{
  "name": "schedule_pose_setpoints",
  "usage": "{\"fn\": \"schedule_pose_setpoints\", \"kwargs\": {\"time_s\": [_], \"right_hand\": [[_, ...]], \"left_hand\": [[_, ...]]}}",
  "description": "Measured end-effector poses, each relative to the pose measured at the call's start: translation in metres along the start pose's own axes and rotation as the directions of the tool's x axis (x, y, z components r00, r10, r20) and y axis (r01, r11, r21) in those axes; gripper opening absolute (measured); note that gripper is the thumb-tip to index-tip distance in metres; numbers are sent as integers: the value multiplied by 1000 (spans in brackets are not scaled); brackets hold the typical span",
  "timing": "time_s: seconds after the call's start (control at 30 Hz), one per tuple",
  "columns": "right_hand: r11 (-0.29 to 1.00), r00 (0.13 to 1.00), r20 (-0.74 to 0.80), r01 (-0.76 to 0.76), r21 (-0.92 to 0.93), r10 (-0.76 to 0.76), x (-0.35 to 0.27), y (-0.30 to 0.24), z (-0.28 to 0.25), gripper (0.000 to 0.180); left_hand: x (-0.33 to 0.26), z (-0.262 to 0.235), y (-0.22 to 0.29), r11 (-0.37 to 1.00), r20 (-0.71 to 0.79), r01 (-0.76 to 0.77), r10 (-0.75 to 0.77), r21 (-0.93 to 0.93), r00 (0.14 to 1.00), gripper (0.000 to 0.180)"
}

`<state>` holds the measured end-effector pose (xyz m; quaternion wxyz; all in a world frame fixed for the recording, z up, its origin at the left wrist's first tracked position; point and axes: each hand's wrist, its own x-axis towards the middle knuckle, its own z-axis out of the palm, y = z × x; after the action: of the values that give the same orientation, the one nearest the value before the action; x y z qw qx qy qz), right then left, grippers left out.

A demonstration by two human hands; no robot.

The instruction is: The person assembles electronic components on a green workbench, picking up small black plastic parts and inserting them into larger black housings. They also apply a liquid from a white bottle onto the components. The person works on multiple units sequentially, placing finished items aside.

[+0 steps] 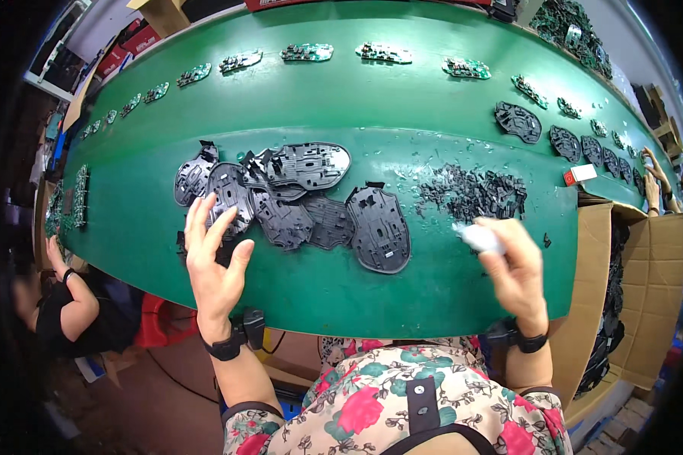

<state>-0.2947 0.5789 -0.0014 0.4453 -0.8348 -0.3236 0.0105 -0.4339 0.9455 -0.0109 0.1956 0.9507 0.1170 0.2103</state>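
Note:
My left hand (pixel 216 262) is open, its fingers spread over the nearest edge of a cluster of black plastic mouse base shells (pixel 311 163). I cannot tell whether the fingertips touch the shell (pixel 231 189) beneath them. A separate shell (pixel 381 231) lies flat at the right end of the cluster. My right hand (pixel 517 265) is closed around a small whitish rounded object (pixel 482 237), blurred, with a narrow tip at its left side. That object is just in front of a heap of small black plastic pieces (pixel 474 193).
Green circuit boards (pixel 307 52) line the far side of the green table (pixel 296 98). More black shells (pixel 517 121) lie at right, near a small red-and-white box (pixel 580 175). A cardboard box (pixel 588 265) adjoins the right edge. Other people's hands (pixel 653 178) and arms (pixel 76 292) appear on both sides.

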Motion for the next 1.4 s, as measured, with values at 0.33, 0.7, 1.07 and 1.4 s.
{"fn": "schedule_pose_setpoints", "kwargs": {"time_s": [0.33,0.7,1.07,1.4], "right_hand": [[998,981,186,37,59,-48,6,-7,39,26],[1000,988,154,14,19,-17,10,-13,43,25],[989,990,109,77,125,-90,50,-54,56,22],[974,963,162,223,-36,-215,87,-67,100,22]], "left_hand": [[-22,33,31,993,42,-121,121,11,992,41],[-29,25,21,994,-71,-98,94,-51,993,21],[-30,36,25,987,35,-153,155,-46,987,42],[-40,31,20,988,-151,-93,73,-126,986,21]]}}
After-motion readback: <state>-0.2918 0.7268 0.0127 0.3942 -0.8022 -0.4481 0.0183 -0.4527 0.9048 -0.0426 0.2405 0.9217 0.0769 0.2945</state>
